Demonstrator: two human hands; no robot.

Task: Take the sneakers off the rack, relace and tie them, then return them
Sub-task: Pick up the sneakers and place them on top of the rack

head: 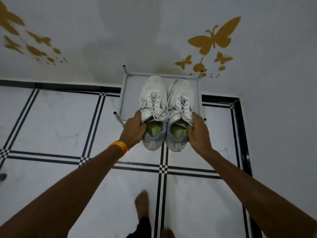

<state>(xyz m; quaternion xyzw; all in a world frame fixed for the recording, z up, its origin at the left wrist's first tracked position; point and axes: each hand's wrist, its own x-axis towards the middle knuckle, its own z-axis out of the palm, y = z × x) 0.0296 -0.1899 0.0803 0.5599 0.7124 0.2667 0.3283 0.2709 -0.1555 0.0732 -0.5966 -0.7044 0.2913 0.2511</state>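
Observation:
Two white sneakers with green insoles sit side by side, toes toward the wall. My left hand [133, 130] grips the left sneaker [153, 100] at its collar, fingers inside the opening. My right hand [199, 133] grips the right sneaker [180, 102] the same way. Their white laces lie loose across the tongues and cross between the two shoes. The heels stick out past the front edge of the small white metal rack [126, 86], which stands against the wall. I cannot tell whether the soles touch the shelf.
A white wall with yellow butterfly stickers [214, 38] rises behind the rack. The floor is white tile with black striped lines [163, 167]. A black border runs along the wall to the right. My bare feet [142, 203] stand on the tiles below.

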